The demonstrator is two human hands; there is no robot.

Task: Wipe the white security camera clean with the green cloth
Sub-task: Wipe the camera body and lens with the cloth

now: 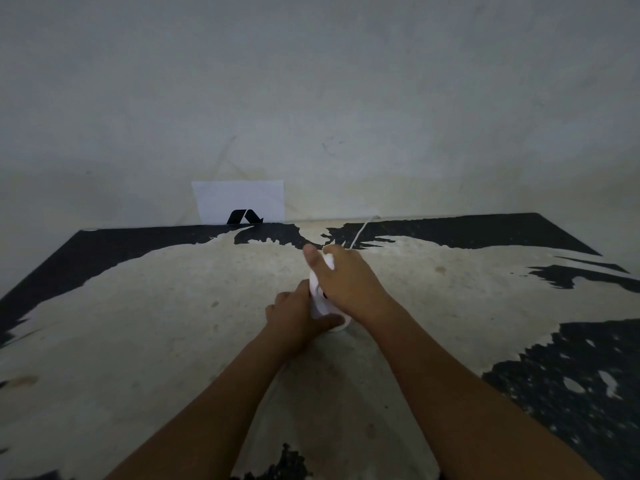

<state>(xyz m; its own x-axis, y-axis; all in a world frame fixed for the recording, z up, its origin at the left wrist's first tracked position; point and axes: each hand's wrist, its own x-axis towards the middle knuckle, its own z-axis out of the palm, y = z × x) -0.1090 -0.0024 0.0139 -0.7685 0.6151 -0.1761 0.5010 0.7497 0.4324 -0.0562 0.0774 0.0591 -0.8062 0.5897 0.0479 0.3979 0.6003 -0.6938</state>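
Most of the white security camera (317, 292) is hidden behind the two hands, so only a strip of its body and part of its round base at the lower edge can be seen; no green cloth can be made out anywhere in the dim view. At the far left of the worn black-and-cream table (173, 306), a white sheet of paper (239, 200) with a black mark is leaned against the wall (311, 81). Nearer the middle, the camera is stood on the table between the hands. The left hand (294, 315) is pressed against the camera's lower left side, its fingers curled and its thumb laid along the base. The right hand (343, 282) is wrapped over the camera's top and right side, closed around it, with the thumb raised on the left. A thin white cable (362, 232) is seen running from behind the right hand toward the wall, probably from the camera's back
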